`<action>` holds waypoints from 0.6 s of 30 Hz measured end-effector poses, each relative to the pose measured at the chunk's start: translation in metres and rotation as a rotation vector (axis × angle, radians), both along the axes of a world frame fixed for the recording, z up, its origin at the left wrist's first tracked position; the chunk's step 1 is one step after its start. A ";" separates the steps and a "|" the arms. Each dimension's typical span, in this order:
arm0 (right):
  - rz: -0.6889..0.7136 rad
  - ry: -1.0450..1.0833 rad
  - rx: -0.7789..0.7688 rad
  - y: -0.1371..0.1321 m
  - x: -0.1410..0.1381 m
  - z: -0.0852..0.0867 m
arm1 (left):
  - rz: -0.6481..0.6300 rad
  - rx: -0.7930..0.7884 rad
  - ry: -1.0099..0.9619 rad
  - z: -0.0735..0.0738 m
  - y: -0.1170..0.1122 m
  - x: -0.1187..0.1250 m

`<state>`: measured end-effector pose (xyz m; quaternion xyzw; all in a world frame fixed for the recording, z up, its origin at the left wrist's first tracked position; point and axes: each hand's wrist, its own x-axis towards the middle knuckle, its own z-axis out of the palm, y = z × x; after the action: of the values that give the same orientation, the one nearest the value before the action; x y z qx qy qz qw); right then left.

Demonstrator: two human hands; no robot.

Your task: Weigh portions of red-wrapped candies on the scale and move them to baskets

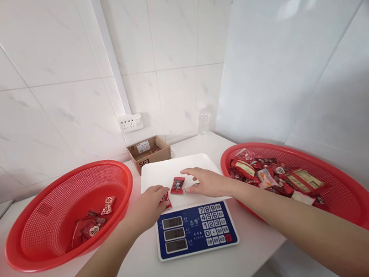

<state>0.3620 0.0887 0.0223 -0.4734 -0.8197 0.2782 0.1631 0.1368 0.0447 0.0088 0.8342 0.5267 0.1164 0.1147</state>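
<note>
A digital scale with a white pan and a blue keypad panel is in front of me. My left hand is at the pan's left edge, its fingers closed on a small red snack packet, partly covered by them. A second red packet with a dark and white print lies on the pan. My right hand is just right of that packet, thumb and fingers apart with nothing between them. The scale's displays are lit too faintly to read surely.
On the left stands a red perforated basket with several packets inside. A fuller red basket of mixed packets is on the right, under my right forearm. Behind the scale are a cardboard box and a clear plastic bottle by the tiled wall.
</note>
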 end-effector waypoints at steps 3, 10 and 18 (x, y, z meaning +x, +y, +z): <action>0.012 -0.037 0.029 -0.002 -0.001 0.004 | 0.018 0.024 0.005 -0.001 0.006 0.005; 0.105 -0.162 0.118 -0.005 -0.008 -0.010 | 0.038 0.056 0.039 0.000 0.016 0.027; -0.224 -0.127 0.215 0.012 0.055 0.008 | 0.082 0.086 -0.021 0.004 -0.007 0.024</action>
<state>0.4167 0.1006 0.0306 -0.5583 -0.7954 0.1384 0.1909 0.1610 0.0381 0.0132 0.8147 0.5538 0.1524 0.0796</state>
